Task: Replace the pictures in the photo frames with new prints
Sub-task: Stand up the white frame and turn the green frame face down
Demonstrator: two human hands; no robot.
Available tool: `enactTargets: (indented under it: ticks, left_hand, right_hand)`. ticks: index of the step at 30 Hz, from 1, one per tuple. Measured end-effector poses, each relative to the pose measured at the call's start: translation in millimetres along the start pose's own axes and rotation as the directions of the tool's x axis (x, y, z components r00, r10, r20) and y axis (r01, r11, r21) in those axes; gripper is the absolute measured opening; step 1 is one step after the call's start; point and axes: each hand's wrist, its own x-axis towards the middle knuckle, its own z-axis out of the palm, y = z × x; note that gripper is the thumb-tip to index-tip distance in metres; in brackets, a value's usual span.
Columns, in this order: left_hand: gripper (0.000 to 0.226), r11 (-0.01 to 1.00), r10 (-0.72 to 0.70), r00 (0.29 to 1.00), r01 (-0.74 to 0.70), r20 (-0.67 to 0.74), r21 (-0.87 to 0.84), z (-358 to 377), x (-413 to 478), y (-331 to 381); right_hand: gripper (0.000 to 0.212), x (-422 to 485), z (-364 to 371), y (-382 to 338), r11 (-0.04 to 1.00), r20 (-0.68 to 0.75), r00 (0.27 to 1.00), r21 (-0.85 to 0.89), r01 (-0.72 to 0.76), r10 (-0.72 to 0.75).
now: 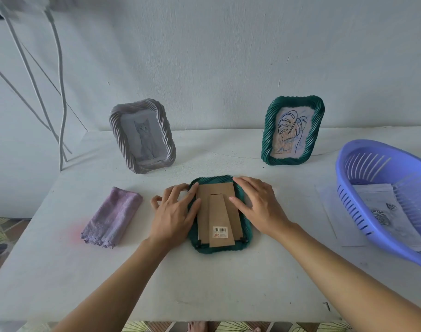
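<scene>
From my screen, the backing [228,191] of the face-down green frame [219,250] reads as matt brown cardboard with a white paper sticker [220,232]. The standing green frame [298,99] has a glossy, rope-ribbed rim, and the grey frame [118,131] a softer sheen. The lilac cloth [113,216] looks soft and woven, the purple basket [348,180] smooth plastic, the desk [204,283] matt white and faintly rough.

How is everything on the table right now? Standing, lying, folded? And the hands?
Grey cat frame: standing upright, picture in.
Green leaf frame: standing upright, picture in.
Middle green frame: lying face down, cardboard back on, stand flat.
Purple cloth: folded, lying flat.
Blue basket: holding paper sheets.
Left hand: open, resting on that frame's edge.
Right hand: open, fingertips on its back.
</scene>
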Motion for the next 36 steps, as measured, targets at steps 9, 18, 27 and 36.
enactTargets:
  ticks: [9, 18, 27, 36]
  left_hand:
    - [0.074, 0.982, 0.022, 0.995, -0.002, 0.102, -0.19, -17.1, -52.1, -8.4]
    - [0.068, 0.996, 0.085, 0.994, -0.086, 0.065, 0.013, 3.6, -74.3, -0.9]
    - [0.064, 0.992, 0.087, 0.992, -0.095, 0.092, 0.08, 6.5, -74.7, 2.9]
    - [0.057, 0.993, 0.087, 0.991, -0.094, 0.097, 0.071, 8.0, -73.9, 0.7]
  right_hand:
    - [0.054, -60.1, -19.4, -13.1, 0.948, 0.047, 0.991, 0.288, -0.133, 0.125]
    - [0.062, -73.1, -5.8, -10.6, 0.983, 0.023, 0.997, 0.167, -0.072, 0.069]
    - [0.051, -69.8, -3.2, -12.8, 0.982, 0.047, 0.992, 0.143, -0.12, 0.114]
    - [0.048, -67.9, -2.1, -12.4, 0.986, 0.065, 0.991, 0.115, -0.122, 0.115]
